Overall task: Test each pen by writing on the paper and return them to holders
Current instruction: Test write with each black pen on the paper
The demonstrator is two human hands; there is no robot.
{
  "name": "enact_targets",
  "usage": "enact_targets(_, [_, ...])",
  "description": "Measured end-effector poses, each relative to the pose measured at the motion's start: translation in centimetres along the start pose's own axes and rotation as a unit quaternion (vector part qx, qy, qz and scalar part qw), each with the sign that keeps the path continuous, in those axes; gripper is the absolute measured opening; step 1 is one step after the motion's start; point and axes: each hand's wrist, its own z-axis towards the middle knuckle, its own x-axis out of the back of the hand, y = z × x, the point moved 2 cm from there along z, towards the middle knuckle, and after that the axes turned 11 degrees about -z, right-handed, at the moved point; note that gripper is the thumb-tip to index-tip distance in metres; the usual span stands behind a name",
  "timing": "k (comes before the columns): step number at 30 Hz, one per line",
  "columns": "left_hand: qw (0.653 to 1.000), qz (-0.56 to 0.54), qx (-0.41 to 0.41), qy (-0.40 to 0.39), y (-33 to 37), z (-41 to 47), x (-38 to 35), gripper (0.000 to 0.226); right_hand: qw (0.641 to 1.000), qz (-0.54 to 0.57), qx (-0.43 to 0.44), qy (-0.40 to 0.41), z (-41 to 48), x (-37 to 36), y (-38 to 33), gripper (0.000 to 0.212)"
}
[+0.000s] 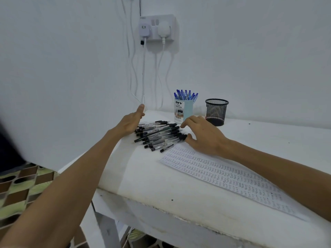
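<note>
white table [268, 138] | pens [157, 135] piled, long axes lower-left to upper-right | left hand [131, 122], right hand [204, 137] spread

From my feed this looks like a spare corner in somebody's home, set up as a desk. Bare white wall [250, 51], double wall socket [157, 28] at 12 o'clock with cables [143, 72] dangling, scuffed white table [161, 185], mesh pen holder [216, 111] at 1, patterned floor [21, 183] at 8.

light-blue pen holder [186, 110] label — "DIY", "DESK ORGANIZER" | paper [223, 173] — handwriting unreadable
</note>
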Motion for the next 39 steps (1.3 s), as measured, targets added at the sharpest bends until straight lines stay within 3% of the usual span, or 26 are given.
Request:
enact_targets(4, [1.000, 0.001, -0.002, -0.003, -0.4, 0.1, -0.3, 0.085, 1.000, 0.009, 0.019, 0.001, -0.1, 0.1, 0.0, 0.035])
enact_targets(7, [1.000, 0.004, -0.012, -0.006, 0.1, -0.1, -0.3, 0.084, 0.996, 0.015, 0.086, -0.009, -0.1, 0.4, -0.4, 0.033])
enact_targets(10, [1.000, 0.002, -0.028, -0.004, 0.8, -0.6, -0.3, 0.080, 0.987, -0.024, 0.160, -0.006, 0.0, 0.4, -1.0, 0.022])
enact_targets(15, [0.999, 0.013, -0.044, -0.026, 1.6, -1.9, -0.9, 0.083, 0.971, -0.076, 0.228, 0.021, 0.3, 0.7, -1.5, 0.027])
enact_targets(18, [0.996, 0.028, -0.072, -0.036, 2.1, -3.2, -1.6, 0.079, 0.964, -0.093, 0.247, 0.037, 0.0, 1.2, -1.3, 0.017])
enact_targets(21, [0.990, 0.054, -0.129, -0.028, 2.8, -5.4, -2.2, 0.069, 0.972, -0.070, 0.213, 0.073, -0.6, 1.9, -0.8, 0.016])
enact_targets(24, [0.975, 0.090, -0.200, -0.027, 3.3, -7.9, -2.7, 0.058, 0.976, -0.062, 0.177, 0.106, -1.1, 2.0, -0.2, 0.029])
enact_targets(30, [0.939, 0.159, -0.306, -0.021, 3.1, -12.2, -4.5, 0.055, 0.991, 0.022, 0.103, 0.086, -2.6, 2.7, -0.3, 0.014])
enact_targets(35, [0.922, 0.162, -0.348, -0.044, 1.6, -13.5, -5.3, 0.049, 0.989, 0.138, -0.026, 0.045, -2.6, 2.3, -0.8, 0.056])
enact_targets(39, [0.893, 0.195, -0.401, -0.064, 1.9, -14.0, -5.5, 0.036, 0.940, 0.319, -0.113, 0.051, -1.7, 1.5, -0.1, 0.069])
